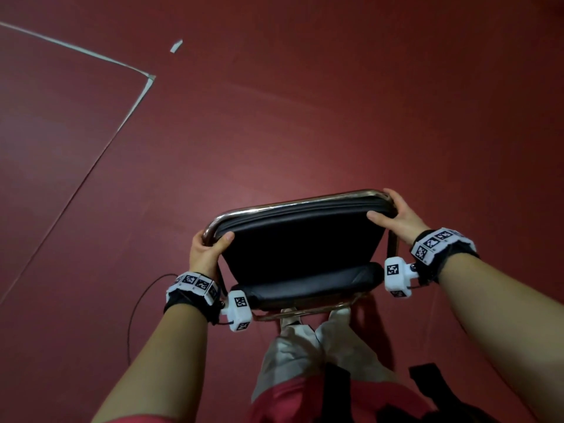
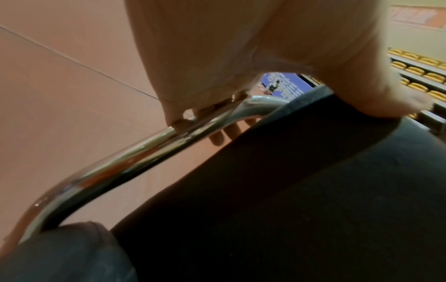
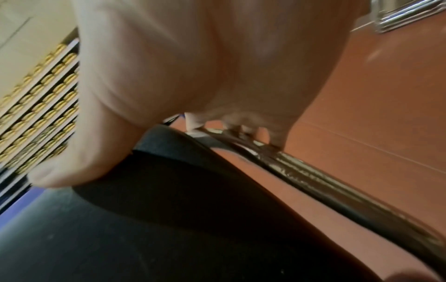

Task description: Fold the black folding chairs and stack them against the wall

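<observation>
Two grips, left hand [image 1: 207, 251] and right hand [image 1: 396, 215], each curled round a top corner of the black folding chair [image 1: 300, 239], thumbs on the black pad, fingers over the chrome frame [image 2: 135, 154]. Chair folded, held before the legs above the red floor [image 1: 305, 117], white line [image 1: 76, 48] far left.

Head view dim, corners vignetted, floor line [image 1: 76, 50] bowed by wide-angle. Wrist views motion-blurred; glare on chrome tube [image 2: 115, 162].

Red floor [image 1: 305, 117], seemingly yellow bleachers [image 2: 419, 72].
</observation>
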`<state>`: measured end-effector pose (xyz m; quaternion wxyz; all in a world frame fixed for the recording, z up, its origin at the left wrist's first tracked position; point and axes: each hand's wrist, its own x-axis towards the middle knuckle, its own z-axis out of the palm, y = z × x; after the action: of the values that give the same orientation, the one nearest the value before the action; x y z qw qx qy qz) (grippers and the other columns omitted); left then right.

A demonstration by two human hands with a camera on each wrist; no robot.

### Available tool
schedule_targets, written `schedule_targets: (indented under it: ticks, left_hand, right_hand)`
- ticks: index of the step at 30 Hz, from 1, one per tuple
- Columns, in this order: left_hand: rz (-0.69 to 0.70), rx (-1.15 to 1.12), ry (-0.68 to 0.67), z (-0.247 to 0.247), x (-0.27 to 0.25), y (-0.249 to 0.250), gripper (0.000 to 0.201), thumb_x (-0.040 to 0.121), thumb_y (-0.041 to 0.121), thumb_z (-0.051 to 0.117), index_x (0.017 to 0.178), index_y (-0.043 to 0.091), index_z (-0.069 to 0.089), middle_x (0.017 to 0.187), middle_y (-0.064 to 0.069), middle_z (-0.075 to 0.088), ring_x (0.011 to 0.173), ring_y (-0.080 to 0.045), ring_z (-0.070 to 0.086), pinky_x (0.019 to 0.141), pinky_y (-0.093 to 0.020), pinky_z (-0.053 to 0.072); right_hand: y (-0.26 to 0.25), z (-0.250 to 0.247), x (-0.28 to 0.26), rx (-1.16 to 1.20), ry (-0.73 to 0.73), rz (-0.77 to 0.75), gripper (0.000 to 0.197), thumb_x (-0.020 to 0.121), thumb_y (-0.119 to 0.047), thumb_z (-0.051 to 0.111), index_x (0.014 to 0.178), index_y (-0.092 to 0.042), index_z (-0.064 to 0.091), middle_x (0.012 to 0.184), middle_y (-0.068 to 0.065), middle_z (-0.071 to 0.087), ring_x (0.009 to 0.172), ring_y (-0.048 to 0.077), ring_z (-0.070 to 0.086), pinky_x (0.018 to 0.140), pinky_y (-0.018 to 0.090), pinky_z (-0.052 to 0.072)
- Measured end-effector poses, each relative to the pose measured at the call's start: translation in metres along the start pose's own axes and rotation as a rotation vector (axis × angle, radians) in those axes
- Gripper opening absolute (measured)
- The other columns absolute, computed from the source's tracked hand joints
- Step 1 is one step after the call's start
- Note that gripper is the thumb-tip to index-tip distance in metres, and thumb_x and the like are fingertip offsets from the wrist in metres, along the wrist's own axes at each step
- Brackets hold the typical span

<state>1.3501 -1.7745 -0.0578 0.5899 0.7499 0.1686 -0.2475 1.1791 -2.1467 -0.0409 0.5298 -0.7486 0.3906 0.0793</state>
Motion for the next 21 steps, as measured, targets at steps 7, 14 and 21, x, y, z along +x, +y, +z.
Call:
schedule_targets:
  ticks: [7, 14, 21]
  left_hand:
    - [0.013, 0.023, 0.042, 0.006, 0.002, 0.007, 0.057, 0.09, 0.015, 0.072, 0.14, 0.006, 0.046, 0.119, -0.003, 0.056, 0.109, -0.017, 0.054, 0.088, -0.023, 0.04]
    - [0.005, 0.022, 0.045, 0.03, 0.007, 0.016, 0.061, 0.091, 0.017, 0.072, 0.144, 0.008, 0.043, 0.12, -0.003, 0.056, 0.112, -0.018, 0.054, 0.092, -0.028, 0.04]
    - [0.039, 0.04, 0.091, 0.098, -0.006, 0.038, 0.058, 0.089, 0.019, 0.074, 0.139, 0.006, 0.047, 0.114, -0.004, 0.057, 0.108, -0.02, 0.055, 0.092, -0.031, 0.042]
  right_hand:
    - [-0.002, -0.001, 0.003, 0.08, 0.041, 0.038, 0.078, 0.085, -0.052, 0.063, 0.152, -0.028, 0.032, 0.152, 0.002, 0.04, 0.14, 0.018, 0.036, 0.105, 0.025, 0.028]
    - [0.005, -0.008, 0.01, 0.136, 0.156, 0.062, 0.073, 0.088, -0.036, 0.07, 0.151, -0.019, 0.036, 0.143, 0.0, 0.049, 0.125, 0.008, 0.045, 0.097, 0.018, 0.031]
    - [0.039, -0.051, 0.019, 0.281, 0.22, 0.052, 0.061, 0.086, -0.031, 0.073, 0.14, -0.018, 0.047, 0.12, -0.009, 0.055, 0.112, 0.007, 0.051, 0.072, -0.002, 0.035]
